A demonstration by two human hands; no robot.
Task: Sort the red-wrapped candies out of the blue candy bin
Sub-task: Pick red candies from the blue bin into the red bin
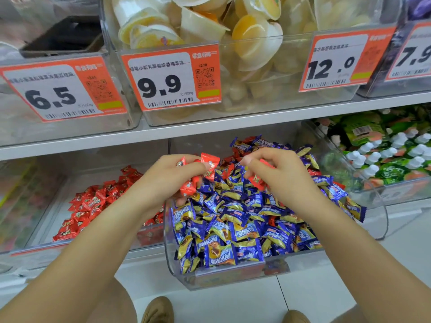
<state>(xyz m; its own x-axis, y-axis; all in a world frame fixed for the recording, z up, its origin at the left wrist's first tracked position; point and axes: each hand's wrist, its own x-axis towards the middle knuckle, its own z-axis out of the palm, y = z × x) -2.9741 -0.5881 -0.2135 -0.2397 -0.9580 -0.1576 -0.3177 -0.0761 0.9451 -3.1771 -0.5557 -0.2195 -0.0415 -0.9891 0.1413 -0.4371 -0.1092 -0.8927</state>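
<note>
Both hands over the blue candy bin [233, 279], a clear tub pulled out from the lower shelf and heaped with blue-and-yellow candies [242, 220]. Left hand [172, 176] curled round a clutch of red-wrapped candies [210, 163]; several stick out between the fingers, above and below the fist. Right hand [277, 170] also bent, fingertips pinching one red candy [256, 180] just above the heap. A few more red wrappers show among the blue ones at the back of the bin.

Left of it, a second clear bin [35, 238] holds only red candies [93, 201], well back in the shelf. Right of it, a bin of green pouches with white caps [382, 157].

Upper shelf: tubs of yellow jelly cups [245, 33]. Orange price tags on the fronts read 6.5 [60, 89], 9.9 [171, 78], 12.0 [338, 61].

Bottom edge: toes of two tan shoes [158, 310] on white floor tiles.
</note>
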